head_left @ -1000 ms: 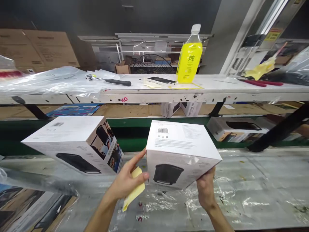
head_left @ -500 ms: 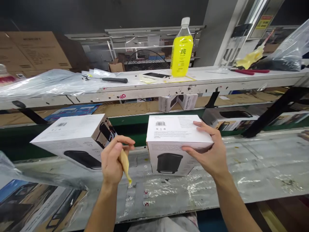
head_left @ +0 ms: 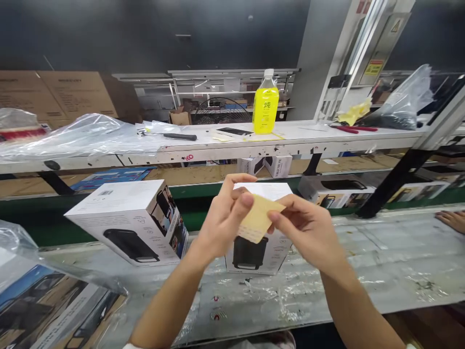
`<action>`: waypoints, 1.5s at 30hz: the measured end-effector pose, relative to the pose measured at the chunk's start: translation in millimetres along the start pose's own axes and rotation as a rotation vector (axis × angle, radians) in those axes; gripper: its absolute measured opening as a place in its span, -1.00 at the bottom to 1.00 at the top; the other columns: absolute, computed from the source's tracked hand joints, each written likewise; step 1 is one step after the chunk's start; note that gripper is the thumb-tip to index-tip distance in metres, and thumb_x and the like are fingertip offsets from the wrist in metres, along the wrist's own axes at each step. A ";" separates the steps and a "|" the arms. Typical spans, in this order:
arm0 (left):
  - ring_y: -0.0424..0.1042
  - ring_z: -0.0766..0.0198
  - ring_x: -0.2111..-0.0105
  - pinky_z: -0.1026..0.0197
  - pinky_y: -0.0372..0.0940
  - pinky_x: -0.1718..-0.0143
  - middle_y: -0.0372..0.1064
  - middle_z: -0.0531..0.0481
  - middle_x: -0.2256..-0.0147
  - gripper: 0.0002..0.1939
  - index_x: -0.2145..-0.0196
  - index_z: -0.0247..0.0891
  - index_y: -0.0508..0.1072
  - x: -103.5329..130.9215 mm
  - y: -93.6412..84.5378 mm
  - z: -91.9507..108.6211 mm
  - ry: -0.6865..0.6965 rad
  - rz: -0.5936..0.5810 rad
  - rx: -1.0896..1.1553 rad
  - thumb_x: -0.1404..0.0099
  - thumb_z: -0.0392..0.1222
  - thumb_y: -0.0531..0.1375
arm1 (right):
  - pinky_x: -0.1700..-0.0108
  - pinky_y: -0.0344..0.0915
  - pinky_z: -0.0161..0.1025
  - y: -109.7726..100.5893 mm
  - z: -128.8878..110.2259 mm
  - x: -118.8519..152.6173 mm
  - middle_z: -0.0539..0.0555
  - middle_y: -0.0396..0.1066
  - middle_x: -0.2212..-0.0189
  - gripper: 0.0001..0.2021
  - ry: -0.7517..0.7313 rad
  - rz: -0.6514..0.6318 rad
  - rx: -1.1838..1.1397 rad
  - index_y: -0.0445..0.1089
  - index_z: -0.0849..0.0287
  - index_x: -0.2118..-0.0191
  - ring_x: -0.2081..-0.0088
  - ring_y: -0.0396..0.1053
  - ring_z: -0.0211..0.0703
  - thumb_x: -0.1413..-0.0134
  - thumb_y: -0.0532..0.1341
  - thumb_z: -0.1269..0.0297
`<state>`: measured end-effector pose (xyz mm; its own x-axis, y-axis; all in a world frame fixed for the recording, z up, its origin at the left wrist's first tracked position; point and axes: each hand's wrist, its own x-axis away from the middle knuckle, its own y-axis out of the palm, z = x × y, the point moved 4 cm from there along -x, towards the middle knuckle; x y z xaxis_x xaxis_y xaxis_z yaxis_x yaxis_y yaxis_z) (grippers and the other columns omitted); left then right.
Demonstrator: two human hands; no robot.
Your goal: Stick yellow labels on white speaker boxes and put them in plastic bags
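My left hand [head_left: 221, 220] grips the left side of a small yellow paper sheet [head_left: 257, 220], which has rows of faint marks along its lower edge. Thumb and fingers of my right hand [head_left: 308, 230] pinch the sheet's right corner; whether they also hold something small there is hidden. Directly behind both hands stands a white product box [head_left: 250, 254] printed with a black appliance, its top partly covered by my hands. To the left, apart from my hands, a similar white box [head_left: 119, 206] stands upright with a photo-printed side.
A plastic-wrapped printed box [head_left: 47, 310] lies at the lower left. Across the back runs a white shelf [head_left: 218, 150] with a yellow drink bottle [head_left: 266, 104] and a black-handled tool [head_left: 179, 136]. Another person's hand [head_left: 452, 220] rests at the far right. More boxes [head_left: 337, 189] stand behind.
My right hand has let go of the right box and come to the yellow sheet. My left hand has carried the sheet right and up, in front of that box. The view has tilted upward.
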<state>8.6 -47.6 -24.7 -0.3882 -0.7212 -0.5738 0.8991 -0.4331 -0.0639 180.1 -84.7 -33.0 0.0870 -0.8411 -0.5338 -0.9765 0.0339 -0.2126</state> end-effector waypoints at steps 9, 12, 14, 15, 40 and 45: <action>0.55 0.23 0.31 0.28 0.40 0.30 0.57 -0.03 0.30 -0.76 0.23 -0.25 0.53 -3.6 -15.7 -3.8 -0.081 0.130 -0.178 -0.45 0.00 0.30 | 0.05 0.38 -0.04 -6.1 -22.1 -13.5 0.11 0.32 0.05 -0.66 -0.591 0.395 0.597 0.43 0.01 -0.02 0.05 0.38 -0.03 -0.17 0.42 0.42; 0.60 0.24 0.32 0.30 0.41 0.32 0.61 0.00 0.32 -0.74 -0.01 -0.21 0.50 -4.5 -13.0 -4.4 -0.018 0.179 -0.235 -0.47 -0.04 0.30 | 0.04 0.33 0.00 5.1 -28.3 -12.1 0.11 0.33 0.15 -0.83 -0.699 0.341 0.796 0.50 0.04 0.18 0.08 0.34 0.01 -0.19 0.40 0.46; 0.62 0.26 0.33 0.31 0.43 0.30 0.62 0.04 0.33 -0.57 -0.23 -0.17 0.37 -2.9 -12.2 -2.9 0.048 0.195 -0.271 -0.49 -0.10 0.29 | 0.06 0.32 0.01 7.2 -28.8 -13.9 0.12 0.39 0.20 -0.86 -0.702 0.286 0.815 0.51 0.08 0.18 0.12 0.35 0.01 -0.21 0.39 0.46; 0.62 0.28 0.33 0.31 0.44 0.27 0.63 0.06 0.32 -0.53 -0.29 -0.15 0.31 -1.6 -11.9 -1.4 0.097 0.200 -0.305 -0.50 -0.13 0.28 | 0.06 0.31 0.01 7.2 -28.8 -15.0 0.12 0.42 0.21 -0.87 -0.695 0.265 0.812 0.51 0.10 0.17 0.14 0.37 0.00 -0.22 0.38 0.46; 0.50 0.38 0.38 0.39 0.36 0.31 0.56 0.11 0.33 -0.36 -0.34 -0.09 0.30 39.8 -93.3 -21.5 -0.012 0.661 -0.076 -0.38 -0.13 0.37 | 0.28 0.30 -0.23 29.6 -24.7 -75.0 -0.02 0.49 0.39 -0.94 -0.055 -0.414 0.378 0.46 0.14 0.35 0.34 0.37 -0.20 -0.14 0.26 0.33; 0.48 0.30 0.46 0.31 0.34 0.41 0.51 0.07 0.41 -0.51 -0.05 -0.22 0.46 96.4 -108.6 -83.7 -0.366 0.523 0.359 -0.20 -0.11 0.43 | 0.40 0.21 -0.24 54.5 -3.2 -103.2 -0.03 0.48 0.45 -0.89 0.047 -0.752 0.557 0.49 0.12 0.36 0.43 0.33 -0.21 -0.17 0.22 0.35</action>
<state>-109.5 -24.8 -141.4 -0.0256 -0.9895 -0.1424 0.8882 -0.0879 0.4511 117.3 2.2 13.1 0.6373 -0.7679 -0.0653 -0.4305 -0.2845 -0.8566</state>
